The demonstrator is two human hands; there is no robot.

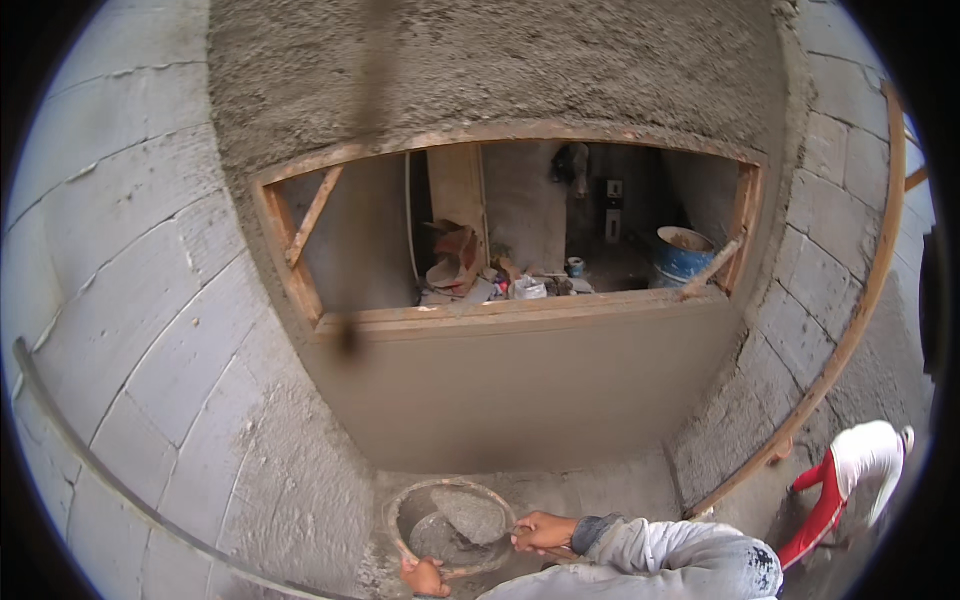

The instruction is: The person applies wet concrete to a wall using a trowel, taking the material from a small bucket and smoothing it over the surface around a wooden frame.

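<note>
A round tub (394, 520) with a mortar-crusted rim stands on the floor below the window opening, with wet grey mortar (432, 540) inside. My left hand (425, 577) is closed on its near left rim. At the right side of the tub, my right hand (545, 533) is wrapped round the handle of a trowel. The trowel's blade, loaded with a heap of mortar (468, 514), is over the tub; the metal is mostly hidden under the heap.
Smooth plaster (520, 390) lies under a wooden window frame (530, 310); rough plaster (500, 80) is above. Block walls (150, 300) flank both sides. Through the opening stand a blue drum (680, 262) and clutter. A bent-over person (868, 455) in red trousers is at far right, beyond a timber post (850, 360).
</note>
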